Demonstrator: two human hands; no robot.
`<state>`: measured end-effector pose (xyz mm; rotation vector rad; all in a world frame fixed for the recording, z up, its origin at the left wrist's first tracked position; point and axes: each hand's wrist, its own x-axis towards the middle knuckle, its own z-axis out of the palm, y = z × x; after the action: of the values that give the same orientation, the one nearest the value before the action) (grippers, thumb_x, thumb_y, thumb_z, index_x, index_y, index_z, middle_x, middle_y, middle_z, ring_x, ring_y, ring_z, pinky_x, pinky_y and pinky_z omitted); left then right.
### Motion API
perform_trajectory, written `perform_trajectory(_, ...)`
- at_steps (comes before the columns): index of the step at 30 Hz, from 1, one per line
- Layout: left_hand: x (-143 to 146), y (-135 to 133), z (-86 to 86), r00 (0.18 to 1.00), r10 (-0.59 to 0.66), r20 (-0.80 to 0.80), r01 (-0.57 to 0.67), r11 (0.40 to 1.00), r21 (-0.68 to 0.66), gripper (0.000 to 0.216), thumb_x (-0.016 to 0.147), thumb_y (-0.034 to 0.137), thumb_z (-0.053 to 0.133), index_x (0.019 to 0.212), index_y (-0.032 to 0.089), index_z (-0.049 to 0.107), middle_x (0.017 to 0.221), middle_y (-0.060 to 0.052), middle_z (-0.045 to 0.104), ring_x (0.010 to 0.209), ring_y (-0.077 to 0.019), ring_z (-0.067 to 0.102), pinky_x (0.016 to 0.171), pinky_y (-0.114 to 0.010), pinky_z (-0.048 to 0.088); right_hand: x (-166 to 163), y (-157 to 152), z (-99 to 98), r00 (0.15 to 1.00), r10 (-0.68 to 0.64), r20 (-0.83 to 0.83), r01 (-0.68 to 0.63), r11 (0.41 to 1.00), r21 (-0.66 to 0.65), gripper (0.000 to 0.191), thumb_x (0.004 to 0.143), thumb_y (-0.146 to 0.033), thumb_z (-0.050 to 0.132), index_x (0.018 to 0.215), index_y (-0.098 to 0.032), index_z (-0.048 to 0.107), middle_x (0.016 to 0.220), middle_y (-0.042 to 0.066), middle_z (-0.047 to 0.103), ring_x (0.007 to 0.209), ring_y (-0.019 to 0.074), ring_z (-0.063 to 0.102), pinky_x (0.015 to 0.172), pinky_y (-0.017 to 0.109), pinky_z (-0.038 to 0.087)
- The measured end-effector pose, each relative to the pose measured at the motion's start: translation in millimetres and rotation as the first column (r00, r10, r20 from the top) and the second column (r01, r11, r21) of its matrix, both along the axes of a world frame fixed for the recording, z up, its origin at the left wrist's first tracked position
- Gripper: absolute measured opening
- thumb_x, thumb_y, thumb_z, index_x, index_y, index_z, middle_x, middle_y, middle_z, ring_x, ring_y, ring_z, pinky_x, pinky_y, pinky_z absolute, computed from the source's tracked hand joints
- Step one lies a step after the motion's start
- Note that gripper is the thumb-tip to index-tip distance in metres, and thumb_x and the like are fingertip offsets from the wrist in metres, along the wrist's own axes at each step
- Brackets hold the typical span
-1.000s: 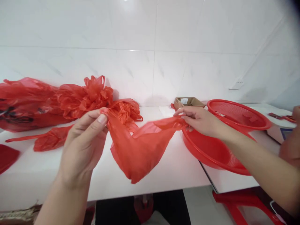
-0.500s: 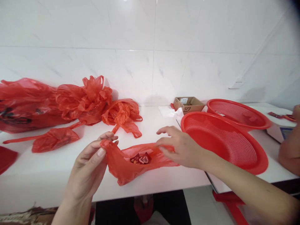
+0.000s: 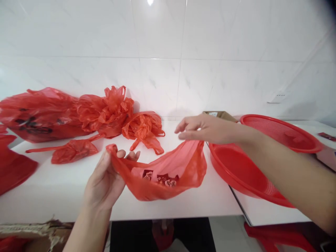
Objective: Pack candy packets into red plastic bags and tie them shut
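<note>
Between my hands hangs a thin red plastic bag [image 3: 168, 191], its mouth spread so that several small dark red packets [image 3: 168, 180] with pale print show inside. The left end of the bag is pinched in my left hand [image 3: 105, 178], thumb in front and fingers partly behind the plastic. At the raised right end, my right hand [image 3: 196, 128] has its fingers curled together against the bag's upper edge. That hand covers the exact spot where it grips. My right forearm crosses over a red perforated basin [image 3: 228, 164].
Bunched red plastic bags [image 3: 105, 112] lie along the wall at the left, with a small knotted red bag [image 3: 75, 151] in front. A cardboard box [image 3: 224, 116] and a second red basin [image 3: 283, 133] stand at the back right. An open carton [image 3: 34, 238] is at the lower left.
My right hand has risen, lifting the right side of the bag, and the bag's mouth has spread wider. More packets show inside. The view has shifted slightly.
</note>
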<state>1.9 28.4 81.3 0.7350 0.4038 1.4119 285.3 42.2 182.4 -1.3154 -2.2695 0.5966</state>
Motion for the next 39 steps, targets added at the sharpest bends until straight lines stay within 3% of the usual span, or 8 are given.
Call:
perform_trajectory(7, 17.8, 2.9, 5.9, 0.977, -0.126, -0.175, 0.15, 0.98, 0.132, 0.054, 0.08, 0.029, 0.073, 0.129, 0.041, 0.054, 0.078, 0.007, 0.06, 0.069, -0.0105, 0.064, 0.088, -0.032, 0.055, 7.1, -2.6, 5.8, 0.814, -0.091, -0.574, -0.031, 0.979, -0.199, 0.063, 0.08, -0.076, 0.048, 0.053, -0.02, 0.039, 0.059, 0.001, 0.052, 0.068, 0.0163, 0.058, 0.075, 0.032, 0.046)
perform_trajectory(11, 17.5, 0.7, 6.4, 0.958, -0.123, -0.259, 0.163, 0.977, 0.14, 0.067, 0.081, 0.026, 0.072, 0.136, 0.048, 0.043, 0.079, 0.006, 0.059, 0.074, -0.0107, 0.063, 0.077, -0.025, 0.053, 13.8, 2.3, -0.3, 0.856, -0.065, -0.513, -0.053, 0.976, -0.213, 0.055, 0.082, -0.066, 0.058, 0.056, -0.019, 0.041, 0.051, -0.004, 0.041, 0.063, 0.0134, 0.056, 0.076, 0.03, 0.045)
perform_trajectory(18, 19.5, 8.0, 0.9, 0.951, -0.094, -0.296, 0.118, 0.991, 0.065, 0.073, 0.08, 0.024, 0.072, 0.141, 0.046, 0.037, 0.08, 0.006, 0.058, 0.071, -0.0101, 0.06, 0.081, -0.028, 0.051, 22.5, 14.0, -19.2, 0.855, -0.14, -0.5, 0.078, 0.987, -0.144, 0.044, 0.084, -0.06, 0.057, 0.078, -0.018, 0.067, 0.077, 0.002, 0.062, 0.072, 0.013, 0.057, 0.068, 0.027, 0.043)
perform_trajectory(24, -1.9, 21.3, -9.4, 0.959, 0.037, -0.282, -0.026, 0.999, 0.043, 0.071, 0.08, 0.02, 0.072, 0.138, 0.048, 0.041, 0.082, 0.006, 0.062, 0.073, -0.0105, 0.061, 0.084, -0.03, 0.052, 38.6, -8.1, -21.4, 0.999, -0.005, -0.035, 0.001, 0.995, -0.103, 0.051, 0.087, -0.057, 0.054, 0.056, -0.017, 0.051, 0.092, 0.004, 0.063, 0.076, 0.0146, 0.058, 0.068, 0.029, 0.045)
perform_trajectory(28, -16.0, 29.2, -14.5, 0.963, 0.102, -0.25, -0.097, 0.995, 0.033, 0.066, 0.082, 0.019, 0.07, 0.134, 0.051, 0.045, 0.083, 0.007, 0.062, 0.072, -0.0084, 0.061, 0.087, -0.03, 0.053, 43.3, -24.4, -20.7, 0.943, -0.014, 0.331, 0.031, 0.999, -0.044, 0.043, 0.077, -0.051, 0.07, 0.058, -0.019, 0.048, 0.086, 0.002, 0.064, 0.061, 0.0129, 0.053, 0.055, 0.028, 0.041)
perform_trajectory(32, -15.1, 30.4, -12.8, 0.959, 0.107, -0.264, -0.098, 0.994, 0.046, 0.066, 0.081, 0.02, 0.071, 0.133, 0.05, 0.046, 0.083, 0.007, 0.062, 0.072, -0.0085, 0.061, 0.091, -0.034, 0.052, 27.8, -34.1, -22.2, 0.983, -0.013, 0.185, -0.031, 0.972, 0.232, 0.012, 0.086, -0.034, 0.06, 0.092, -0.023, 0.061, 0.112, 0.005, 0.062, 0.096, 0.02, 0.06, 0.079, 0.032, 0.049)
perform_trajectory(35, -11.3, 28.9, -10.7, 0.954, 0.111, -0.278, -0.104, 0.994, 0.041, 0.066, 0.08, 0.02, 0.071, 0.134, 0.049, 0.046, 0.082, 0.007, 0.061, 0.071, -0.0085, 0.061, 0.093, -0.035, 0.051, 8.6, -39.6, -23.9, 0.966, 0.146, 0.216, -0.2, 0.945, 0.259, 0.038, 0.083, -0.02, 0.059, 0.12, -0.029, 0.059, 0.137, 0.005, 0.047, 0.119, 0.0219, 0.051, 0.095, 0.036, 0.045)
perform_trajectory(39, -11.7, 27.4, -8.4, 0.957, 0.107, -0.269, -0.102, 0.994, 0.032, 0.066, 0.082, 0.018, 0.07, 0.134, 0.05, 0.045, 0.082, 0.008, 0.06, 0.071, -0.0083, 0.061, 0.094, -0.035, 0.05, -11.2, -38.8, -20.6, 0.912, 0.27, 0.31, -0.344, 0.913, 0.217, 0.029, 0.083, -0.009, 0.052, 0.103, -0.024, 0.068, 0.129, 0.008, 0.053, 0.111, 0.0206, 0.054, 0.093, 0.036, 0.045)
